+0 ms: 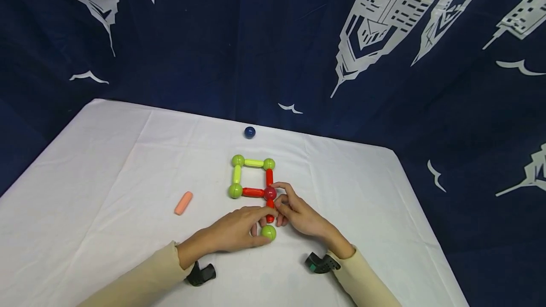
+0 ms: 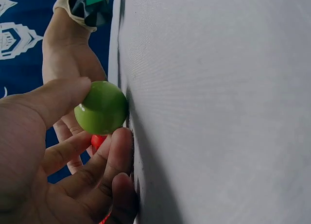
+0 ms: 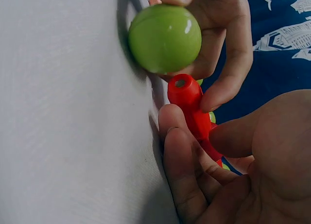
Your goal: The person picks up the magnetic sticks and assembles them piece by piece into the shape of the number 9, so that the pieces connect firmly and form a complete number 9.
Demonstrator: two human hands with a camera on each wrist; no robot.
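A square of rods and balls lies on the cloth: lime rods [image 1: 254, 163], green balls [image 1: 235, 191], red rods [image 1: 253, 193] and a red ball [image 1: 270, 193] at its near right corner. From that ball another red rod [image 3: 188, 107] points toward the person, a metal spot showing in its end. My right hand [image 1: 306, 218] pinches this rod between thumb and fingers. My left hand [image 1: 236, 230] holds a loose green ball [image 2: 101, 108] between thumb and fingers, just short of the rod's end. Its index finger reaches over the rod.
An orange rod [image 1: 183, 203] lies on the white cloth left of the square. A dark blue ball [image 1: 249, 132] rests near the table's far edge. Behind the table hangs a navy curtain [image 1: 204, 51] with white building prints.
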